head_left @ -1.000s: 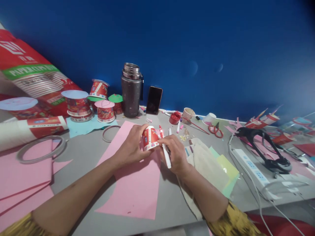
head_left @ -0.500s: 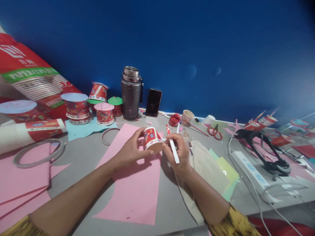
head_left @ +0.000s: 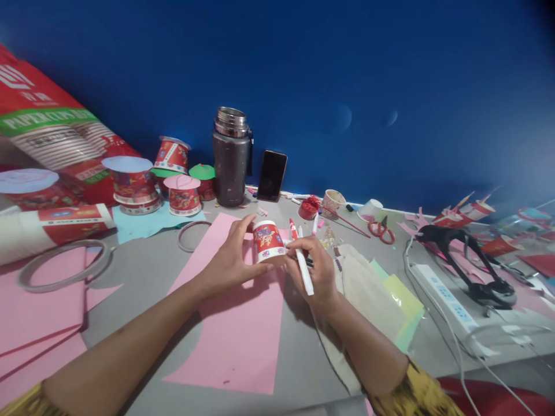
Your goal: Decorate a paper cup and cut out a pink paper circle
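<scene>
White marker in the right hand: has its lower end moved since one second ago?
Yes, rightward: the lower end of the white marker now sits farther right of the central pink sheet.

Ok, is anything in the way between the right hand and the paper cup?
Nothing visible. The right hand, holding a marker, is close beside the paper cup, with its fingertips near the cup's side. The left hand grips the cup.

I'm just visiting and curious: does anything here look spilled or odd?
I see no clear spill. The flask seems to stand uncapped, odd beside a phone. The pink sheet below the held cup has a curved, uneven lower-left edge, and small scraps lie scattered by the cloth.
</scene>
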{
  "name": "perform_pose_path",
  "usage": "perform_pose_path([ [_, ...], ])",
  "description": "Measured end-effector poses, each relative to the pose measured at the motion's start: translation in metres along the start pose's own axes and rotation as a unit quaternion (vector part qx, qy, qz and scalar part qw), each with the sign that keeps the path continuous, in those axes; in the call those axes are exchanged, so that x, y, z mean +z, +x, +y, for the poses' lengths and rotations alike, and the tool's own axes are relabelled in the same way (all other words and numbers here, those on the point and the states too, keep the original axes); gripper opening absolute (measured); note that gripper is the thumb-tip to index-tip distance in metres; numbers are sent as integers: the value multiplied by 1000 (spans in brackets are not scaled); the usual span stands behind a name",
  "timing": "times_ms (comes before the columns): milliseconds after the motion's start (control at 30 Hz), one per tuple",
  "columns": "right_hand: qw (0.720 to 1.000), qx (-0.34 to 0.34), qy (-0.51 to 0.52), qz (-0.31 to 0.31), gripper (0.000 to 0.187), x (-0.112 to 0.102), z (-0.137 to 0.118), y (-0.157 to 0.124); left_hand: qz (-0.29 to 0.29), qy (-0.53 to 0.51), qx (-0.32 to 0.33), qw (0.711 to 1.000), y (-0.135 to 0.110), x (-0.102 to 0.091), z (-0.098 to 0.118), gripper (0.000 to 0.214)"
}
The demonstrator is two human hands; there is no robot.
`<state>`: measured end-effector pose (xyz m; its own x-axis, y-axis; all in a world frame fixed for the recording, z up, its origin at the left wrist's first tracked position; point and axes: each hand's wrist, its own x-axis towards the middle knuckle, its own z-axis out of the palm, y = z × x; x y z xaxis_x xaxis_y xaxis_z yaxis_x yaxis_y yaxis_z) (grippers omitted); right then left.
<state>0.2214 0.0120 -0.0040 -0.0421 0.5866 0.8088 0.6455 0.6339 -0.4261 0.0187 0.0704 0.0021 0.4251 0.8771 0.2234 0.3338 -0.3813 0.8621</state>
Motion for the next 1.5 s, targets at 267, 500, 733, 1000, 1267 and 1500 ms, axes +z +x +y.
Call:
perform_pose_path([
  [267,999,-14,25,-17,13,-11,-7,8,8,-39,16,999,7,-1,-5,74],
  [500,998,27,51,-23,8,-20,-18,13,-12,-44,-15,999,1,-4,-8,85],
  [733,995,-23,56,-75,11,-16,-17,13,-18,-45,-3,999,1,-6,-2,84],
  [1000,993,-46,71,-83,12,-13,-14,12,-19,-28,-16,999,-1,-6,-2,89],
  [1267,993,-45,58,-95,11,-14,-13,12,-20,-19,-4,1000,0,-6,-4,85],
  [1500,992,-43,64,-102,11,-14,-14,13,-21,-24,-16,999,-2,-6,2,85],
])
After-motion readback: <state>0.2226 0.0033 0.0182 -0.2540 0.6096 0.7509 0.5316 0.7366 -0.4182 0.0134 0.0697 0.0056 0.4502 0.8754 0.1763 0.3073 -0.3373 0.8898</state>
